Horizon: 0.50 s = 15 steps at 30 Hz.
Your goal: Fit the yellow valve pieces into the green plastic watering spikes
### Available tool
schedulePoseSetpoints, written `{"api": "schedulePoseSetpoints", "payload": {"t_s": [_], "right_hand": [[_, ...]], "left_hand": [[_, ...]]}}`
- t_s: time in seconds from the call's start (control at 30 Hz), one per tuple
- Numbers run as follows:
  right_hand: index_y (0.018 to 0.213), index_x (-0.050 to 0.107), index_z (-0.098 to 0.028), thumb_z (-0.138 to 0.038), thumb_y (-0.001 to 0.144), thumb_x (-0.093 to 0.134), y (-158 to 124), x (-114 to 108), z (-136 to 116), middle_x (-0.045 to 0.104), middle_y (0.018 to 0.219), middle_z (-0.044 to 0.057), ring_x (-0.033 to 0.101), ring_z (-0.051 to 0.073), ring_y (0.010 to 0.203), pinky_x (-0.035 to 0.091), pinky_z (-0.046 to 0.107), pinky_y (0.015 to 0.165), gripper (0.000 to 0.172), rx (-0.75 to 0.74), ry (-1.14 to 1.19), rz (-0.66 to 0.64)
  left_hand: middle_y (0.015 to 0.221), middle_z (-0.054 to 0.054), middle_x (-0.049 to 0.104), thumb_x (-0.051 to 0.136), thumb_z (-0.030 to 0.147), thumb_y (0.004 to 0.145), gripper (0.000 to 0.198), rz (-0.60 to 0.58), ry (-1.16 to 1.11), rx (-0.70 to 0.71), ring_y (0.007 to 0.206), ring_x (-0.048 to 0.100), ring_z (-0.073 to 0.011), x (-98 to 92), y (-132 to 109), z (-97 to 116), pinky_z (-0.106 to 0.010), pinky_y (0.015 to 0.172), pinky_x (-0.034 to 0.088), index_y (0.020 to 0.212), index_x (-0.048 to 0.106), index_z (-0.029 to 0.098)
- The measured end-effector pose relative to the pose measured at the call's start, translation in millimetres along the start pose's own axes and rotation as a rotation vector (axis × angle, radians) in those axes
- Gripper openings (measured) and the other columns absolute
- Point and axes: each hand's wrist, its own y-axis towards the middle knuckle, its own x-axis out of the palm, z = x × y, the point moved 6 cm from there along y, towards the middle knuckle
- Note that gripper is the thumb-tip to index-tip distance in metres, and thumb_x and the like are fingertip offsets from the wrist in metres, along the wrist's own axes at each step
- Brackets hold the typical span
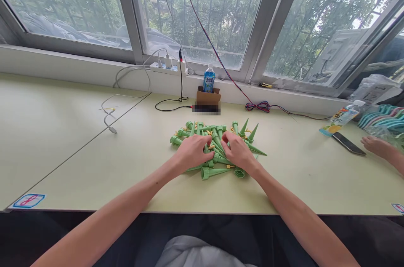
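Observation:
A heap of green plastic spikes (217, 171) with small yellow pieces lies on the pale green table (126, 174) in front of me. My left hand (196, 150) rests over the left part of the heap, its fingers curved and apart around a yellow piece. On the right part is my right hand (238, 149), fingers bent down among the spikes; what its fingertips touch is too small to make out. Some spikes stand upright at the heap's back right, and others lie on their sides.
Behind the heap, a blue bottle (208, 79) stands at a cardboard box (208, 95). Cables (258, 106) lie along the back. At the right are a tilted bottle (342, 118), a phone (349, 143), stacked teal items (383, 117) and another person's hand (375, 146).

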Motion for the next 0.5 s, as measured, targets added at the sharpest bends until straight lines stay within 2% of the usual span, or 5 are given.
{"api": "schedulePoseSetpoints", "payload": {"t_s": [0.23, 0.5], "right_hand": [[0.087, 0.05, -0.019, -0.024, 0.095, 0.042, -1.0, -4.9, -5.9, 0.061, 0.082, 0.004, 0.05, 0.015, 0.064, 0.039, 0.027, 0.065, 0.013, -0.024, 0.04, 0.041], [0.087, 0.05, -0.019, -0.024, 0.094, 0.044, -0.6, -3.0, -5.9, 0.06, 0.081, 0.003, 0.047, 0.014, 0.061, 0.037, 0.026, 0.063, 0.011, -0.045, 0.073, 0.031]], "left_hand": [[0.06, 0.0, 0.056, 0.055, 0.026, 0.076, 0.005, 0.026, 0.03, -0.012, 0.061, 0.056, -0.0199, -0.3, -0.8, 2.2, -0.029, 0.053, 0.029, 0.078, 0.054, 0.021], [0.063, -0.001, 0.056, 0.052, 0.024, 0.075, 0.003, 0.043, 0.025, 0.003, 0.063, 0.055, -0.0203, -4.4, -1.7, 6.7, -0.028, 0.054, 0.03, 0.076, 0.049, 0.022]]}}
